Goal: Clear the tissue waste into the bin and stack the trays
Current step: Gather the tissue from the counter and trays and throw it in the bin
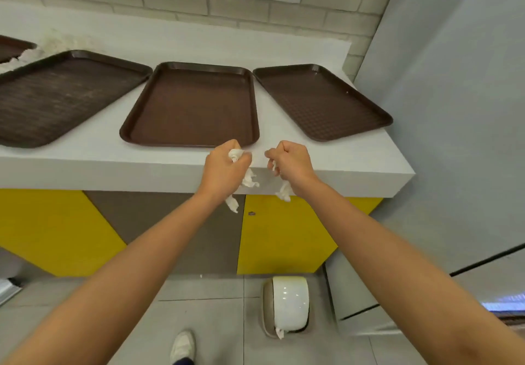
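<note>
Tissue waste (250,180): two crumpled wads, one clenched in each fist, left hand (224,165) and right hand (294,162), held at the tabletop (113,165) edge. Bin (289,302): located on floor (213,322) below, nearer the right hand.

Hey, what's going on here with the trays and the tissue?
A person stands at a white counter, the left hand gripping crumpled tissue and the right hand gripping another wad, both at the counter's front edge. The left tray, middle tray and right tray lie side by side, unstacked and empty. The bin sits on the floor below, a tissue scrap sticking out.
</note>
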The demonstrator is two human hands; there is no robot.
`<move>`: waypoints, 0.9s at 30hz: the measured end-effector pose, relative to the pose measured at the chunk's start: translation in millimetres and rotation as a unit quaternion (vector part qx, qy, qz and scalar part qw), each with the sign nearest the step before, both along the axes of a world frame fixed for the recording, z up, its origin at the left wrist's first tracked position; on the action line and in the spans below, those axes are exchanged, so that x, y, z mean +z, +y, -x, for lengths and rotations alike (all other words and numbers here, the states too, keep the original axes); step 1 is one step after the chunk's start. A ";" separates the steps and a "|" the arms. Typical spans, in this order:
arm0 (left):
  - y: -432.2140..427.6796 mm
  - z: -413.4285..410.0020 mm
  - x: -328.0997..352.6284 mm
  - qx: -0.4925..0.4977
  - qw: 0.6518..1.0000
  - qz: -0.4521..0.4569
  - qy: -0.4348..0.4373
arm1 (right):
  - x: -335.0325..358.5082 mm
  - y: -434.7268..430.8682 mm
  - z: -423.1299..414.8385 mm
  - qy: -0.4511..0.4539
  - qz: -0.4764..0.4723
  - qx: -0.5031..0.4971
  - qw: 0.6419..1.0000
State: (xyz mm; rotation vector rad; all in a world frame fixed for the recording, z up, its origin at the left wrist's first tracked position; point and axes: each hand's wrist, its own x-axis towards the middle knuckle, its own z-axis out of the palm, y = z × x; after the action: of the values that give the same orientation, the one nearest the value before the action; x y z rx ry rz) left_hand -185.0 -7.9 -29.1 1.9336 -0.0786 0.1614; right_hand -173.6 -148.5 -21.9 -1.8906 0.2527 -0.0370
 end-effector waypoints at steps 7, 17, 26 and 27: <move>-40.1 47.2 -48.6 0.004 0.998 0.004 0.069 | -66.4 -37.4 44.7 0.079 0.013 0.036 0.996; -72.1 78.6 -127.0 -0.071 0.983 -0.040 0.163 | -151.4 -73.5 96.0 0.176 0.028 0.044 0.983; -92.2 92.1 -236.6 -0.115 0.954 -0.039 0.275 | -250.7 -109.0 123.2 0.321 -0.176 -0.107 0.925; -94.2 93.4 -253.3 -0.118 0.951 -0.039 0.283 | -265.7 -111.3 125.6 0.325 -0.198 -0.126 0.916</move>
State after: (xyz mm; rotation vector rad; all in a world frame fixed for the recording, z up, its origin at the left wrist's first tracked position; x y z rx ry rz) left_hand -278.4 -102.1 -282.4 1.9615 0.0669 -0.5634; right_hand -299.2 -259.7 -287.6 -1.4008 0.8889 0.4459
